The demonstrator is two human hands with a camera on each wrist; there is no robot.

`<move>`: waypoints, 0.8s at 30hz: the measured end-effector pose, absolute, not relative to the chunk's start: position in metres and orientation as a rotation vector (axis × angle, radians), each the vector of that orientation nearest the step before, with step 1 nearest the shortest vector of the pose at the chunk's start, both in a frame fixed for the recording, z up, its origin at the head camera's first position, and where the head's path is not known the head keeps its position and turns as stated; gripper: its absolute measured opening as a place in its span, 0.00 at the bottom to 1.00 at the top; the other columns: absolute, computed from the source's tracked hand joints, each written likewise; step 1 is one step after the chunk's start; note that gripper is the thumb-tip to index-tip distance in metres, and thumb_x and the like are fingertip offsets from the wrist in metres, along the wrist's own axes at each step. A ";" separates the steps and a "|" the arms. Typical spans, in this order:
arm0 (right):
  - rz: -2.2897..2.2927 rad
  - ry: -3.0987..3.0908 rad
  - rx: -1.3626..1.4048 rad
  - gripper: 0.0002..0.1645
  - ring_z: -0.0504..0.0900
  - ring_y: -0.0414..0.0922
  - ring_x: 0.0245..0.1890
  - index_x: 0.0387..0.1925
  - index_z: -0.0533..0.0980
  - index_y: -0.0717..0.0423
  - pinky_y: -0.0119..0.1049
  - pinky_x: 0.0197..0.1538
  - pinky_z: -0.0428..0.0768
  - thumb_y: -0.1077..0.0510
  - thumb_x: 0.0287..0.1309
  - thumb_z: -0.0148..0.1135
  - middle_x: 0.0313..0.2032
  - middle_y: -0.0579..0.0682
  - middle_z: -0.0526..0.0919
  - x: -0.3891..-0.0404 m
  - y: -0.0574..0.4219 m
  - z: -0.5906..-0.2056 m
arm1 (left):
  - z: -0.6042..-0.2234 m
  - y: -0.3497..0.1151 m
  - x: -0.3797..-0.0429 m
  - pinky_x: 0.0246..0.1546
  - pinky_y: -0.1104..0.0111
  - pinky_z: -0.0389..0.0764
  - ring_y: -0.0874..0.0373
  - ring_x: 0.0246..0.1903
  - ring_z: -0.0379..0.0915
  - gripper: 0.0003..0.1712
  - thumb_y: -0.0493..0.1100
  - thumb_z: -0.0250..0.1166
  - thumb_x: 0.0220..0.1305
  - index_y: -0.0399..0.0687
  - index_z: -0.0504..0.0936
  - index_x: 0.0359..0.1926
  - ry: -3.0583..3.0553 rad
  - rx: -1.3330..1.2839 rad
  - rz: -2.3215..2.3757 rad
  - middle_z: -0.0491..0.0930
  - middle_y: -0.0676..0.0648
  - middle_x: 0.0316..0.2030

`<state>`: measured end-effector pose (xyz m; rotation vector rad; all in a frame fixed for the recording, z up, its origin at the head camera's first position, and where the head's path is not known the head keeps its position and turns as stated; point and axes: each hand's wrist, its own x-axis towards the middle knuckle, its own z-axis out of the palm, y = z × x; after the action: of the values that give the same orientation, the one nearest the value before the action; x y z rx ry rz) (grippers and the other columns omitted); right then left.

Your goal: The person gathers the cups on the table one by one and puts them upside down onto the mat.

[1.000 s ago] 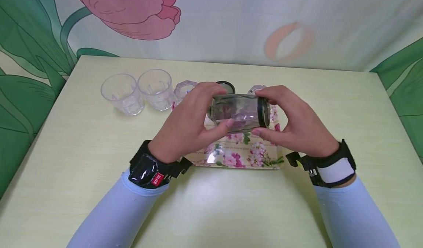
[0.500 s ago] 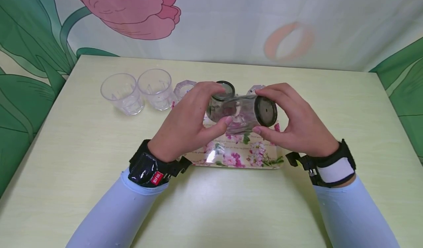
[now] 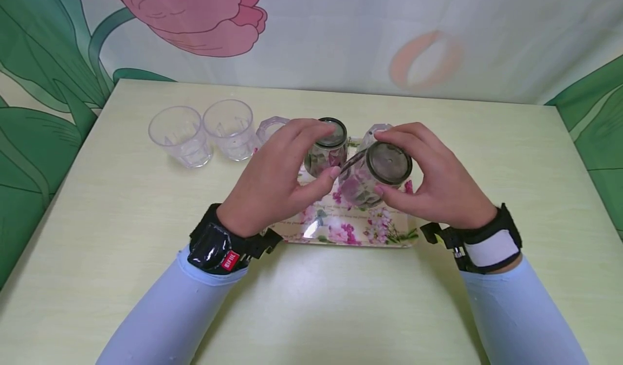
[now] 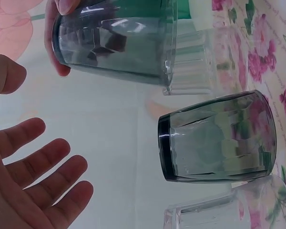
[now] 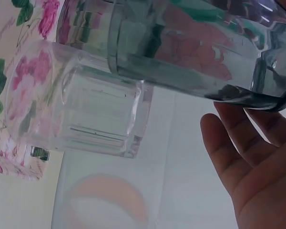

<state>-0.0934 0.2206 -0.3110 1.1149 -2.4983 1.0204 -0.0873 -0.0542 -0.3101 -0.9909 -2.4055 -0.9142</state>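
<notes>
My right hand (image 3: 433,184) grips a smoky grey drinking glass (image 3: 362,184) by its thick base. The glass is tilted, base up and mouth down, over a floral tray (image 3: 316,232). My left hand (image 3: 279,184) holds nothing; in the left wrist view its fingers are spread and apart from the raised glass. Another smoky glass (image 4: 219,138) stands upside down on the tray, between the hands. Beside it are upturned clear glasses, one (image 4: 205,212) mostly behind my left hand in the head view and one (image 5: 100,105) behind the raised glass.
Two clear tumblers (image 3: 180,138) (image 3: 232,132) stand mouth up on the pale table (image 3: 331,300), left of the tray. A curtain (image 3: 340,35) with a printed flower hangs right behind the table's back edge.
The held glass has turned from lying sideways between both hands to base up, mouth down. My left hand has let go of it and barely moved.
</notes>
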 end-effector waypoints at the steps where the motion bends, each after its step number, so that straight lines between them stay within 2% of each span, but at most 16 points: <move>1: 1.022 -2.499 1.118 0.42 0.75 0.45 0.54 0.66 0.71 0.55 0.27 0.40 0.74 0.57 0.46 0.74 0.57 0.52 0.75 -0.094 0.221 -0.311 | -0.310 -0.054 -0.087 0.62 0.61 0.75 0.52 0.59 0.73 0.28 0.50 0.62 0.66 0.41 0.75 0.63 -2.405 -0.990 -0.915 0.77 0.43 0.58; 5: 1.006 -2.511 1.121 0.42 0.75 0.45 0.55 0.65 0.72 0.56 0.31 0.53 0.73 0.57 0.46 0.75 0.57 0.51 0.76 -0.095 0.220 -0.311 | -0.310 -0.054 -0.087 0.62 0.61 0.75 0.51 0.59 0.73 0.27 0.49 0.63 0.65 0.42 0.77 0.62 -2.404 -0.987 -0.914 0.77 0.43 0.58; 16: 0.867 -2.639 1.086 0.43 0.75 0.44 0.55 0.66 0.71 0.54 0.37 0.49 0.74 0.50 0.48 0.76 0.57 0.50 0.77 -0.097 0.224 -0.314 | -0.311 -0.055 -0.087 0.62 0.61 0.75 0.51 0.59 0.73 0.25 0.49 0.61 0.67 0.44 0.77 0.62 -2.420 -0.963 -0.889 0.77 0.43 0.58; 24: 0.766 -2.757 1.051 0.47 0.74 0.47 0.59 0.67 0.71 0.54 0.46 0.60 0.74 0.44 0.47 0.78 0.58 0.51 0.78 -0.098 0.224 -0.316 | -0.310 -0.055 -0.087 0.62 0.60 0.75 0.51 0.59 0.73 0.25 0.49 0.62 0.67 0.43 0.77 0.61 -2.422 -0.959 -0.893 0.77 0.42 0.58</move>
<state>-0.0984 0.2243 -0.3164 1.0505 -2.7568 0.7659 -0.0875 -0.0553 -0.3102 -0.9586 -2.4219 -0.8935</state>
